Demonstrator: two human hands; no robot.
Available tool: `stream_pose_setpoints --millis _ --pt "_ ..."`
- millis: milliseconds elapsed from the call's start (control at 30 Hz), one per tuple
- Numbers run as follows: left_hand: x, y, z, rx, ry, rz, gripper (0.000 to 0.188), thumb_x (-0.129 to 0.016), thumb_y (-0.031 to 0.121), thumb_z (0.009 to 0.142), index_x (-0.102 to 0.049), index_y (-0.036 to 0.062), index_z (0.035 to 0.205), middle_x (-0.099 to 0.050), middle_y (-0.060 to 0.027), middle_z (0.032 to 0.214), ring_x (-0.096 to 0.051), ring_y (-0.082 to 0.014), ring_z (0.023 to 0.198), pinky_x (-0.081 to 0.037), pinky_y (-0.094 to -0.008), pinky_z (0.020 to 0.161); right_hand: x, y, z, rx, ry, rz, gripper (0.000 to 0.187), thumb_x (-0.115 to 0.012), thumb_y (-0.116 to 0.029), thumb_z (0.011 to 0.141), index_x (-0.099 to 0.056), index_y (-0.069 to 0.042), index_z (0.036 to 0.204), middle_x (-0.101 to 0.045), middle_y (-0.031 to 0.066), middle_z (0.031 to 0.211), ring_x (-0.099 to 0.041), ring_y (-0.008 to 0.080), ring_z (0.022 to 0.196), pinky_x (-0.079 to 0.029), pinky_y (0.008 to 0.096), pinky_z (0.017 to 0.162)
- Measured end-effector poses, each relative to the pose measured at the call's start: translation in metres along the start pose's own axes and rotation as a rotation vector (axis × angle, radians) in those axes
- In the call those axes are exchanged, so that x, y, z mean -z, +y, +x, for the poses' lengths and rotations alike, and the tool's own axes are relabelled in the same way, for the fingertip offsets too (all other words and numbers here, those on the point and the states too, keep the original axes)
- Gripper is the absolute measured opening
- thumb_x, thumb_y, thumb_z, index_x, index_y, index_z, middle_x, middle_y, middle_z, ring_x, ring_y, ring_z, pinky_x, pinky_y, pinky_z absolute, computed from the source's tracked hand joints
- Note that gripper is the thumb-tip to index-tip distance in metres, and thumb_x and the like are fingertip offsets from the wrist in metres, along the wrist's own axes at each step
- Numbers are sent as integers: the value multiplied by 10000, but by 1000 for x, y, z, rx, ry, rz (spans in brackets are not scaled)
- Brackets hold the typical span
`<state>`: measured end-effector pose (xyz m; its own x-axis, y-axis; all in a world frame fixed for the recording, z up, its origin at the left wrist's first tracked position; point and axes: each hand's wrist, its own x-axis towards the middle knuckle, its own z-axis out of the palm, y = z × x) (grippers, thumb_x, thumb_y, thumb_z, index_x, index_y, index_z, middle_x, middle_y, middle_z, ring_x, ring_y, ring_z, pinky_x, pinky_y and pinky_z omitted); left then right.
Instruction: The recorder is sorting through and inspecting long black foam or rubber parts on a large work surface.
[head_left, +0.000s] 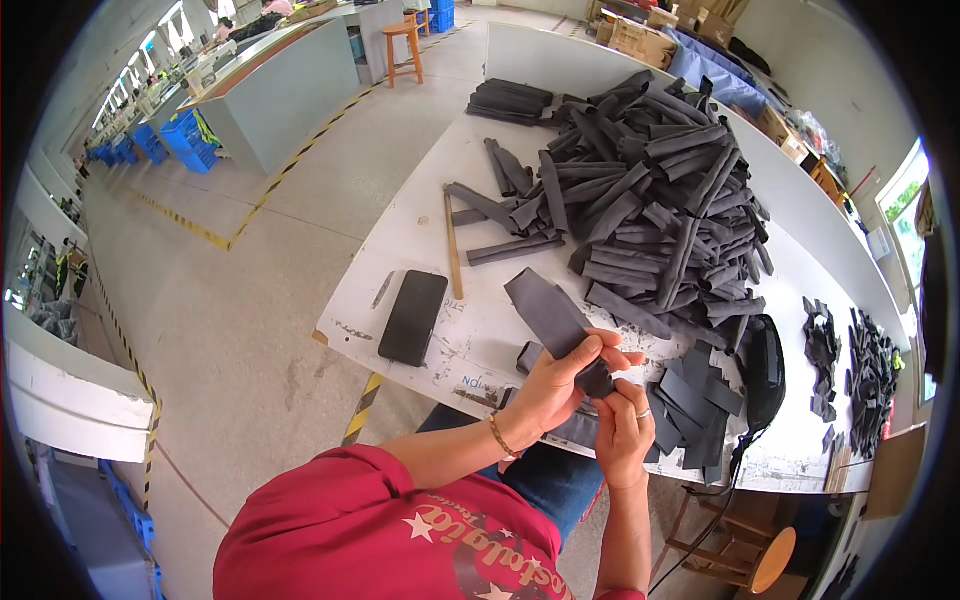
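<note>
Grey fabric strip [556,320] in both hands (over the white table [420,225]).

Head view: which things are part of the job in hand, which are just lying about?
In use:
- grey fabric strip, held in left hand and right hand
- big pile of grey strips
- stack of cut grey pieces

Lying about:
- black phone
- wooden stick
- black handheld tool
- wooden stool

Flat dark-grey fabric strip [553,318] — slanting up-left, lower end pinched.
</note>
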<state>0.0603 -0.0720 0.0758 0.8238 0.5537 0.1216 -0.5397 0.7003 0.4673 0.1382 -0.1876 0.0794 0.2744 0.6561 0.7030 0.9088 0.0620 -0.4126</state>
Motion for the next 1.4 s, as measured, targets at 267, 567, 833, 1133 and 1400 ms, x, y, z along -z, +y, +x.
stream_pose_setpoints --millis 267,567,833,1133,1400 --pt "5 -5 0 11 29 -25 286 -535 275 993 -595 33 1133 -680 -102 939 -600 -334 1151 -456 -437 1001 -3 -4 4 -147 -60 93 160 -698 39 788 -574 -7 878 -609 128 973 -605 265 756 -498 332 662" --pt "11 9 8 -77 41 128 374 -452 302 1023 -551 5 1228 -616 -206 1232 -482 -308 1298 -322 -431 1124 -30 -9 -18 -712 360 755 101 -678 -53 878 -590 -17 913 -528 40 1090 -520 104 938 -449 257 810" --pt "20 8 5 -5 -119 117 346 -467 296 1016 -565 62 1251 -672 -100 1170 -458 -317 1318 -310 -445 1132 -25 -5 -10 -779 302 852 64 -603 -75 944 -617 -13 940 -605 3 818 -556 93 748 -460 242 686" --pt "50 16 12 -96 -143 11 350 -454 299 1017 -567 93 1277 -619 -98 1271 -445 -329 1325 -342 -490 1117 -21 -15 5 -942 304 992 139 -591 -92 947 -606 20 1027 -617 26 829 -575 103 760 -473 242 692" --pt "58 48 5 60 421 410 301 -674 192 901 -654 17 1145 -702 -77 957 -675 -159 852 -557 -315 725 -13 17 -10 -899 148 685 74 -669 -27 884 -665 24 937 -624 -19 793 -541 51 690 -450 201 622"
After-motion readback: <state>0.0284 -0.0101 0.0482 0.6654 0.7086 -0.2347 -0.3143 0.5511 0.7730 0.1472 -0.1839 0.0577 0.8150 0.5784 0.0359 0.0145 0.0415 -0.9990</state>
